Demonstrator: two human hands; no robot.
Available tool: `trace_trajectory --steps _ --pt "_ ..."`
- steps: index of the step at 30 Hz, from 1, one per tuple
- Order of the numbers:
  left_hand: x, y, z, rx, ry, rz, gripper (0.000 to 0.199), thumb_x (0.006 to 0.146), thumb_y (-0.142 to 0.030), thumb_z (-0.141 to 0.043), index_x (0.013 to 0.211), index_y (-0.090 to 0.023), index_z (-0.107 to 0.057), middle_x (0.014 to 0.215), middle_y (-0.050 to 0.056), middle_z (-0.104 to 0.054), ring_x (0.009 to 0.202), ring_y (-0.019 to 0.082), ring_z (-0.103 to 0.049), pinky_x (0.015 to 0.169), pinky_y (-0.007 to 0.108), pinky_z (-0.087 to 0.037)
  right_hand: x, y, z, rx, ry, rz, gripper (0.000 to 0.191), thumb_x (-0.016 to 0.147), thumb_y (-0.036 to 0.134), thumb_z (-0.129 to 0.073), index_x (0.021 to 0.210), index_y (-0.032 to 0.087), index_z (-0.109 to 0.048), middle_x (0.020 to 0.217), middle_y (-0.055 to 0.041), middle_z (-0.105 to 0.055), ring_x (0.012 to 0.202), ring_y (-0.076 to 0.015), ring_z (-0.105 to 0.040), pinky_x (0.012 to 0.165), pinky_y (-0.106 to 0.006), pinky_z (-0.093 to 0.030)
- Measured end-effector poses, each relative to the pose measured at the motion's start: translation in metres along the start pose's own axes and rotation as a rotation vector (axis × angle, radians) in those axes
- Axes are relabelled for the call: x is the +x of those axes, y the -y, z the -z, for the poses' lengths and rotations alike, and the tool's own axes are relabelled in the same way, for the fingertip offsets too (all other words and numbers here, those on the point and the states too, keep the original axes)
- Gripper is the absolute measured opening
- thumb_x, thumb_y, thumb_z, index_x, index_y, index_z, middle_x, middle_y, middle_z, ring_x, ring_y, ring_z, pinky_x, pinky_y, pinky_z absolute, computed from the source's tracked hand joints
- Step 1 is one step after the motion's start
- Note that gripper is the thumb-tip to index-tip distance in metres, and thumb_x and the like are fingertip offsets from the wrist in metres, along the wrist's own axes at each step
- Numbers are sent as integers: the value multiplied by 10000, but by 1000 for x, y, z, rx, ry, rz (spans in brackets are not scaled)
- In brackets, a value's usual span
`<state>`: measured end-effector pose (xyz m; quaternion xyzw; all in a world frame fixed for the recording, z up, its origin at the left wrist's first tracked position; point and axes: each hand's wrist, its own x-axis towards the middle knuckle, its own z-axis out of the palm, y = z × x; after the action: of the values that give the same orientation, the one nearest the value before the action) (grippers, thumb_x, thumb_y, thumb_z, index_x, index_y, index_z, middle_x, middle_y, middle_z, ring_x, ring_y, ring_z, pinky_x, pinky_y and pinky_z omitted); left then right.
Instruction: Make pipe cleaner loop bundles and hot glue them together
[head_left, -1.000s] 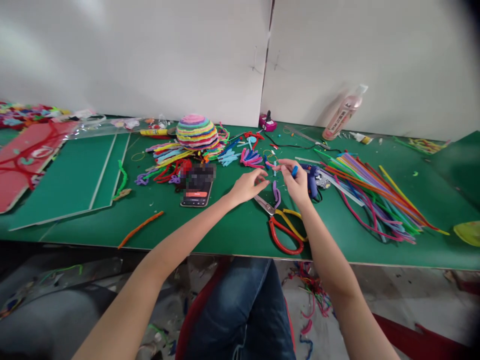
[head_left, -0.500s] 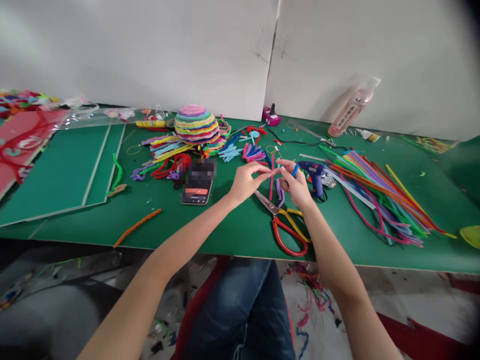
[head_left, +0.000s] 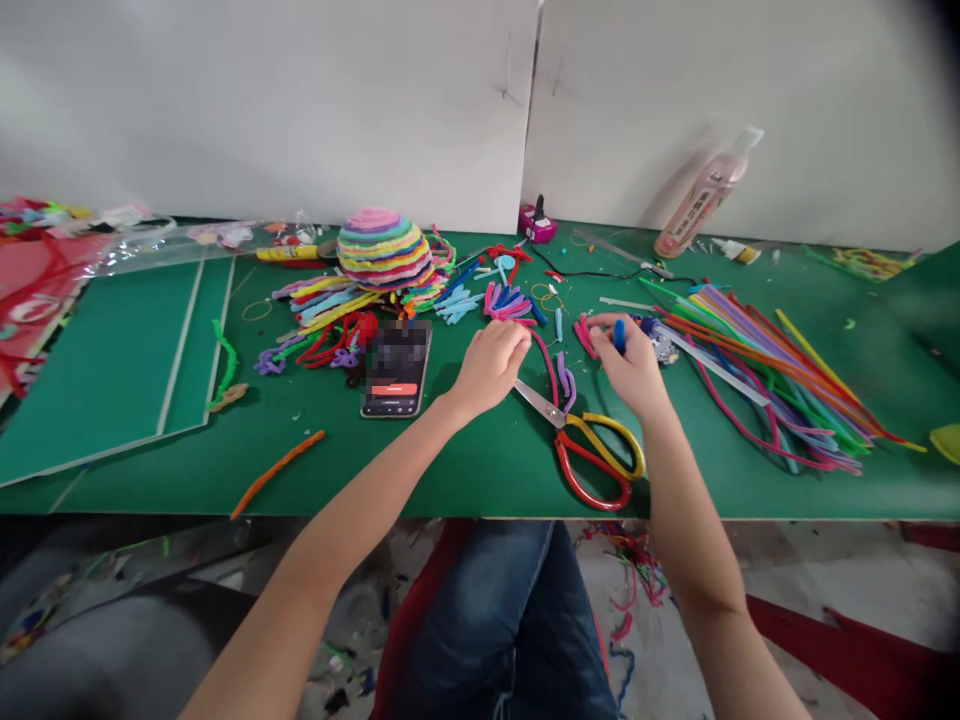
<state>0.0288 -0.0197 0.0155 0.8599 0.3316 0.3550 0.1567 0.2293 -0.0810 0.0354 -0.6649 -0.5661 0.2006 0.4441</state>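
Above the green table, my left hand (head_left: 491, 365) is closed on a long pink pipe cleaner (head_left: 547, 358), whose free end hangs down to the right. My right hand (head_left: 634, 365), with a blue band (head_left: 619, 336) around one finger, pinches a short pink pipe cleaner piece (head_left: 583, 337). Between the hands lie a short light blue piece (head_left: 559, 325) and bent purple pieces (head_left: 566, 382). Just below them are scissors (head_left: 559, 415) with one red and one yellow handle, blades partly apart. Folded pink and purple pieces (head_left: 508, 301) lie behind my left hand.
A striped pipe cleaner dome (head_left: 386, 250) stands at the back left, a phone (head_left: 397, 370) before it. Long colourful pipe cleaners (head_left: 780, 370) spread out on the right. A pink bottle (head_left: 701, 205) leans against the white wall. One orange pipe cleaner (head_left: 277, 473) lies near the front edge.
My hands have moved apart, the right one going right with the short pink piece and now covering most of the glue gun. The long pink pipe cleaner stays with my left hand.
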Motion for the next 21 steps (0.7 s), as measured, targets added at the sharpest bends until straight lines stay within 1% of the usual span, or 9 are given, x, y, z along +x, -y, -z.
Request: trace_trajectory --steps 2,5,7,9,12,14,16,18,21 --pt "0 4 2 106 13 51 238 981 -224 -325 825 -191 -502 828 52 -621 812 187 -547 717 311 -391 -10 -3 7 -250 42 -33 234 886 324 -494 1025 174 -608 744 -27 -627 637 -149 -556 626 -271 -430" --pt "2 9 3 240 15 88 258 989 -251 -322 833 -182 -516 829 69 -633 831 207 -571 712 324 -385 -27 -8 10 -595 163 -66 268 884 240 -483 1078 111 -615 966 -132 -673 867 -222 -626 778 -319 -456" --pt "4 11 4 292 16 121 295 993 -302 -335 807 -181 -528 781 69 -632 802 206 -588 702 325 -384 -34 -7 9 -751 241 -92 310 891 271 -489 1126 108 -611 1072 -162 -659 967 -261 -624 812 -342 -458" --pt "5 12 5 303 18 177 312 989 -342 -359 800 -178 -545 756 70 -637 775 198 -602 694 318 -391 -35 0 9 -850 255 -118 329 900 322 -486 1146 142 -613 1119 -154 -651 1012 -286 -621 793 -353 -467" --pt "4 14 6 253 39 238 187 956 -270 -437 883 -178 -582 868 70 -687 837 189 -632 698 295 -411 -24 13 8 -945 163 -177 309 920 291 -428 1140 186 -618 1097 -131 -675 986 -295 -643 745 -355 -475" --pt "3 18 6 226 103 247 127 910 -209 -482 917 -198 -609 937 46 -713 862 190 -649 679 283 -417 -10 18 4 -994 135 -193 299 923 251 -403 1109 195 -631 1013 -125 -702 930 -294 -664 727 -357 -477" --pt "1 22 4 244 188 254 148 874 -198 -501 902 -218 -646 923 32 -730 833 203 -664 646 282 -416 5 18 -4 -1026 151 -154 282 918 236 -416 1084 194 -641 983 -136 -709 928 -296 -674 738 -357 -483" --pt "1 25 2 273 236 255 165 838 -191 -520 877 -220 -678 881 42 -738 803 221 -672 624 285 -420 18 14 -13 -1045 184 -131 290 905 199 -433 1112 181 -636 1005 -166 -704 941 -301 -681 751 -358 -490" --pt "2 30 0 261 219 247 184 784 -145 -543 838 -219 -704 847 58 -743 788 240 -677 612 297 -436 30 10 -24 -1103 223 -176 349 868 112 -429 1153 129 -630 1046 -221 -689 970 -329 -681 759 -378 -502"
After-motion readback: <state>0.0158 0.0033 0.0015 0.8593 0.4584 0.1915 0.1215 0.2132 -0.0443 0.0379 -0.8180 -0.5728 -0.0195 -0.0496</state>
